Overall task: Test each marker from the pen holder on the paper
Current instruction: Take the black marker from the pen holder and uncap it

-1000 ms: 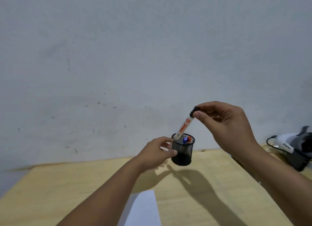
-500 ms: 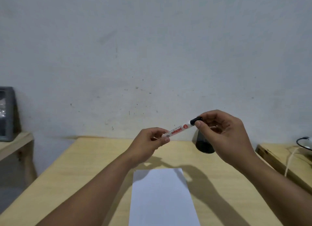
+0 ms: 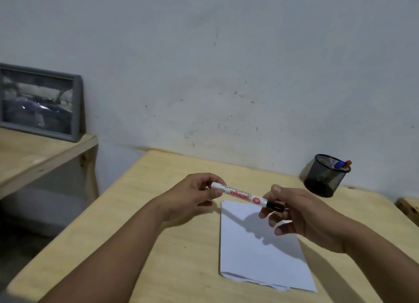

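The left hand (image 3: pixel 195 195) pinches the white tail end of a marker (image 3: pixel 243 195) between thumb and fingertips, and the right hand (image 3: pixel 297 214) grips the same marker at its black cap, thumb on top and fingers curled beneath. The marker lies nearly level between them, dipping slightly toward the right hand, with red lettering along its white barrel (the print reads upside down from this view). It is held in the air above the far end of the paper (image 3: pixel 258 253), which lies flat on the wooden table (image 3: pixel 145 241) and carries the hands' shadows. The cap appears seated on the barrel, though blur makes the joint hard to read.

The holder (image 3: pixel 325 175), a black mesh cup, stands near the table's far right corner close to the wall (image 3: pixel 226 64), well apart from the hands; blue and red marker tips show above its rim. On a lower bench (image 3: pixel 34 155) to the left, a grey frame (image 3: pixel 39 101) leans against the wall.
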